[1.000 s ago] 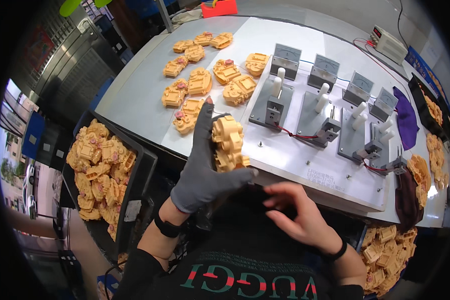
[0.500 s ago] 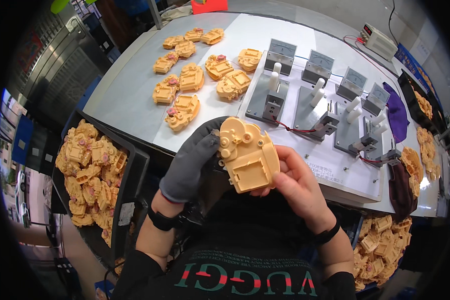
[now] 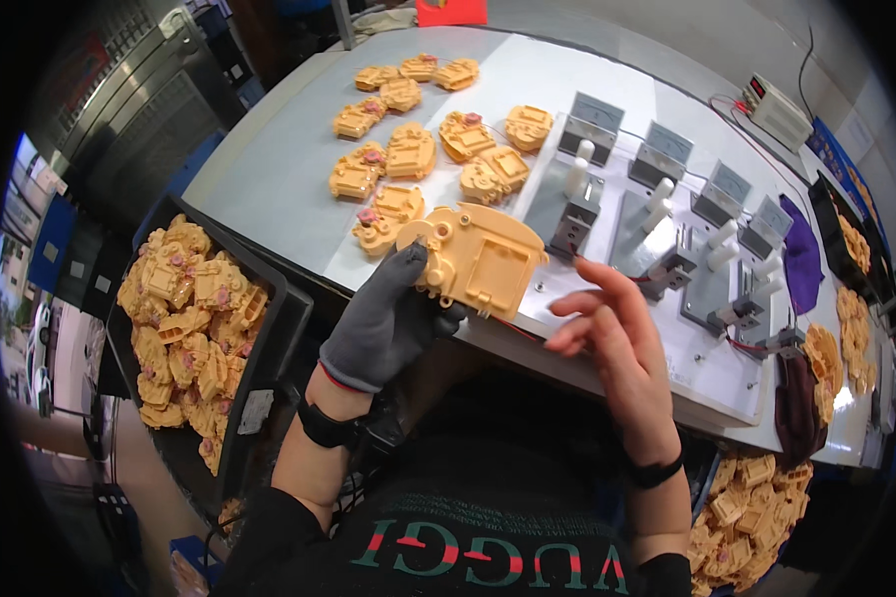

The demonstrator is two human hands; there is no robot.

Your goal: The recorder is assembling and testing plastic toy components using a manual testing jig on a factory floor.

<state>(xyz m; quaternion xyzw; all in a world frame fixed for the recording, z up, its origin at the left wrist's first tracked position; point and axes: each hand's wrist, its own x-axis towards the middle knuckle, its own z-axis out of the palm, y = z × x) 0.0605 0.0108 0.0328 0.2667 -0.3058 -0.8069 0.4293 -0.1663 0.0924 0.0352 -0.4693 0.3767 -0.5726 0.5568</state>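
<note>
The left hand [image 3: 393,323], in a grey knit glove, was clamped on a yellow plastic housing [image 3: 480,259], thumb up along its near edge and the fingers curled underneath. The part was held up off the bench, tilted, over the near edge of the white table [image 3: 269,179], its flat face with a square recess turned toward the person. A black band sat on that wrist.

The bare right hand [image 3: 607,333] hung just beside the housing on its right, fingers spread and loosely bent, holding nothing; the fingertips [image 3: 567,303] were near the part's edge but I could not tell whether they touched it. A dark band circled that wrist too.

Behind the held part, a loose group of finished yellow housings [image 3: 418,149] lay scattered on the table, several with small pink pieces set in them. To the right of them stood a row of grey test fixtures [image 3: 657,209] on a white board, each with a small panel meter at the back and a white upright handle, thin wires trailing from them. A purple cloth [image 3: 801,254] lay at the far end of that row.

On the person's left, lower than the table, a black bin [image 3: 269,343] was heaped with more yellow parts. Another heap of yellow parts [image 3: 752,512] showed at the lower right, beneath the table's edge.
</note>
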